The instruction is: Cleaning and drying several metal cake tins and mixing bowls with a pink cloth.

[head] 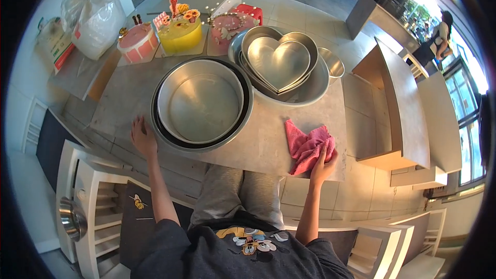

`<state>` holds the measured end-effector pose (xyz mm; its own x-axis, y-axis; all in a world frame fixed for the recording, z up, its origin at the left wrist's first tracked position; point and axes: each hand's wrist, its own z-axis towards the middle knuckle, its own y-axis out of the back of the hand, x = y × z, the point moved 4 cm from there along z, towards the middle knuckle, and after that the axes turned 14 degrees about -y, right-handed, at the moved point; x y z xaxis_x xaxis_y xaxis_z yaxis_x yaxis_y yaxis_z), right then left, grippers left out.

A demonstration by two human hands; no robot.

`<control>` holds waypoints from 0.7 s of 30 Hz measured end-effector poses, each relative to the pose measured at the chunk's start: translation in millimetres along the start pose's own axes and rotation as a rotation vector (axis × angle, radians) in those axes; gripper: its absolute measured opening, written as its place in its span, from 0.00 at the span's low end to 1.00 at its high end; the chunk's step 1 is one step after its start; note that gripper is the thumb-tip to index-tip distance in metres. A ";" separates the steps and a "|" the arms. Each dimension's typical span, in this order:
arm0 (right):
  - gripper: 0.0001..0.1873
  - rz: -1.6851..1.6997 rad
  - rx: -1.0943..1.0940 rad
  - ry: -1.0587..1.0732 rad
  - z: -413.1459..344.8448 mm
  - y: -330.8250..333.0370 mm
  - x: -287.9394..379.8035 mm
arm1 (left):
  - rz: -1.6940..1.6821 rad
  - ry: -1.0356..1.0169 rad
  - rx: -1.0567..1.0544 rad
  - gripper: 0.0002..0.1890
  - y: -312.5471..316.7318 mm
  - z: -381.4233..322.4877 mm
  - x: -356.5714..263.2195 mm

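My right hand [324, 166] grips a crumpled pink cloth [308, 145] at the table's front right. Left of the pans, my left hand [144, 135] is at the table's front edge, holding nothing. Nearest to it is a stack of round metal cake pans [200, 100], a silver one nested in a dark-lined larger one. Behind the cloth, a wide metal bowl [317, 91] carries several nested heart-shaped metal pans [279, 62]. A small metal cup or tin [334, 63] lies tilted against the bowl's right side.
On the far side of the grey table [263, 131] stand a pink drip cake [137, 42], a yellow cake [180, 37] and a pink butterfly cake [228, 27]. Plastic bags [99, 23] lie at left. White chairs [97, 201] flank me. A person [438, 42] stands far right.
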<state>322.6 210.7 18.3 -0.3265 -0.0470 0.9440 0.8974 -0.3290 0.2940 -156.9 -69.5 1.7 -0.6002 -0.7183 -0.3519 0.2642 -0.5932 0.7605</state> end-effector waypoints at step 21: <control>0.29 -0.353 0.300 0.171 65.0 -37.1 23.7 | -0.216 -0.028 -0.166 0.12 -0.8 -1.0 4.2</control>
<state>300.9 283.1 39.5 -0.6474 -0.1443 0.7484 0.7610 -0.0681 0.6452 -158.9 -72.4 -1.0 -0.6760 -0.5595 -0.4796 0.2465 -0.7850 0.5683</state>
